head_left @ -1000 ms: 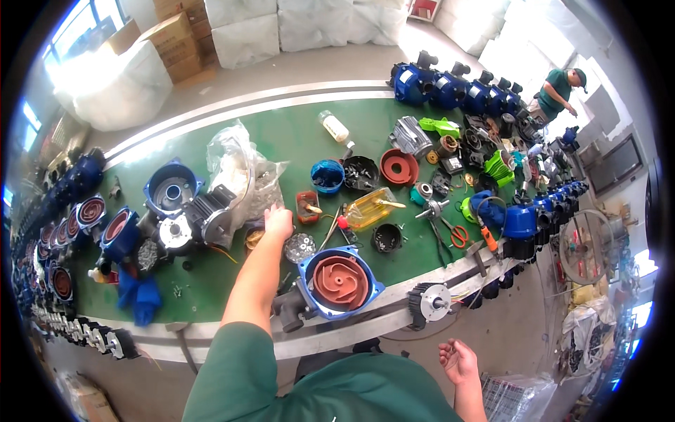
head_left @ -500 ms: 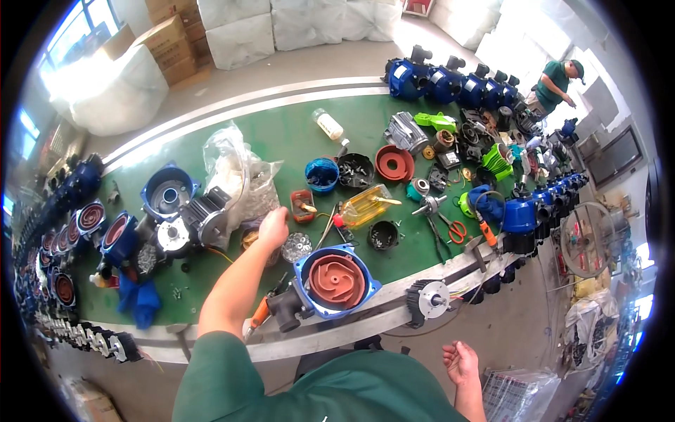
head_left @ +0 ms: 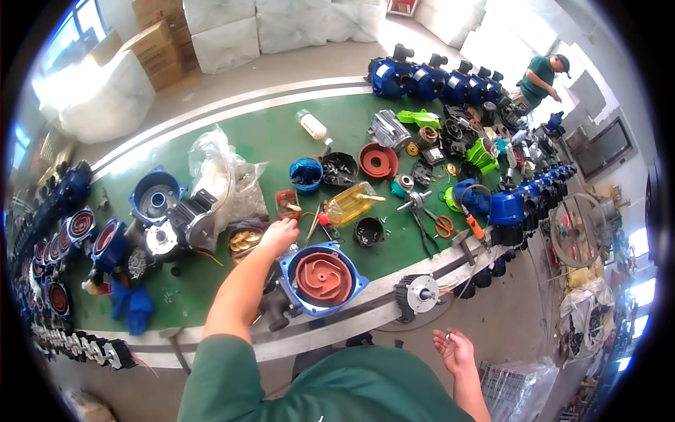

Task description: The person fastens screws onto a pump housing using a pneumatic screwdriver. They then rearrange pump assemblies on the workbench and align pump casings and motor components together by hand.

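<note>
Left hand (head_left: 279,235), frame centre, fingers curled over a small red rectangular tray (head_left: 287,204) on the green table (head_left: 267,141), above the blue pump housing (head_left: 322,278). Right hand (head_left: 453,349), lower right, released and empty.

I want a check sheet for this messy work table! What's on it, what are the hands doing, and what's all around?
Surface: green bench top with pale edge rails, crowded.
Job's things: blue pump housing with reddish impeller at the near edge; small red tray just beyond the left hand.
Clutter: crumpled plastic bag, black bowl of screws, orange-handled pliers, white bottle, row of blue pumps.
Hands: left hand stretched over the bench, fingers curled, hold unclear; right hand open, empty, off the bench.
Cables: thin wire beside the grey motor.
Surroundings: cardboard boxes, white sacks, a person at the far end.
</note>
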A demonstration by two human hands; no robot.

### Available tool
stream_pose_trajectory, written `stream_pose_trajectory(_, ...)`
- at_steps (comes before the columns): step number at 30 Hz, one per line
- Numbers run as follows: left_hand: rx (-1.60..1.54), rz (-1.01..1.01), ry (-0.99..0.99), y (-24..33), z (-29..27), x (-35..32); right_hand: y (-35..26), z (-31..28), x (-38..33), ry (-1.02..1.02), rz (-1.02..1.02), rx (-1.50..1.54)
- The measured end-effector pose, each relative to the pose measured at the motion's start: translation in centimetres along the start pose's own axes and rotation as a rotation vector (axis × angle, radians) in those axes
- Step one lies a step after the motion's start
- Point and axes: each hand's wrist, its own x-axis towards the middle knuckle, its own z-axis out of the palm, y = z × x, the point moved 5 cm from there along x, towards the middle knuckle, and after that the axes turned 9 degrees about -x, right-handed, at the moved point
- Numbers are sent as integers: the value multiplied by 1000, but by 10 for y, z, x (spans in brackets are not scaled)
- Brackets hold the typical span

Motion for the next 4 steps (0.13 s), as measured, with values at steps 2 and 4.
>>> stream_pose_trajectory(2,-37,-1,48,5,-8,2,-3,-8,2,-22,-50,-5)
stream_pose_trajectory(4,-161,-64,137,3,-14,-2,-1,-19,2,-50,-93,-15)
